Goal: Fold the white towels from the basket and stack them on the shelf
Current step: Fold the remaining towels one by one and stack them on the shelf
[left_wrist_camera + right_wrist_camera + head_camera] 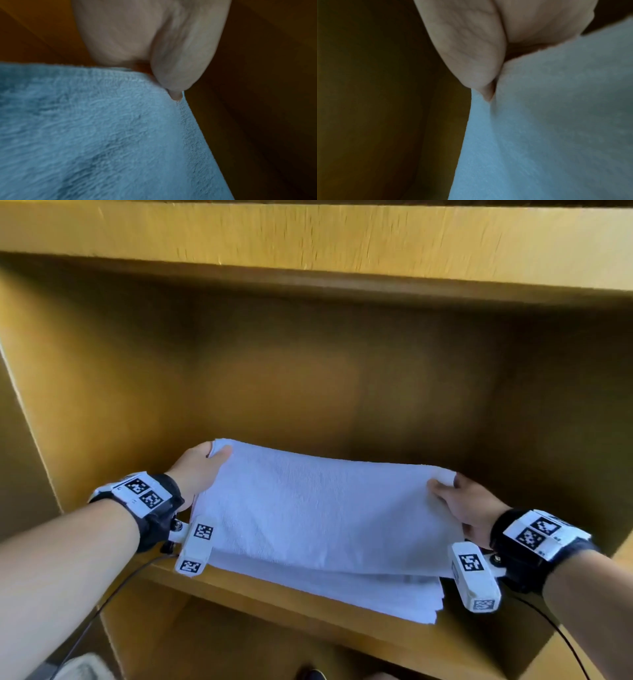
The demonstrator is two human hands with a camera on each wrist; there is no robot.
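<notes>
Two hands, the left hand (198, 470) and the right hand (469, 508), are gripping one folded towel (325, 508), which is lying over one stack of towels (376, 594) whose layers are blurring together too much to count. Two wooden boards are showing, one lower shelf board (308, 604) and one upper shelf board (308, 234). The arms are wearing two marker bands, a left band (144, 493) and a right band (537, 534), and are carrying two white cameras, a left camera (195, 546) and a right camera (474, 580), each of these four pieces showing two square markers, while two black cables, a left cable (113, 594) and a right cable (561, 631), are hanging down.
</notes>
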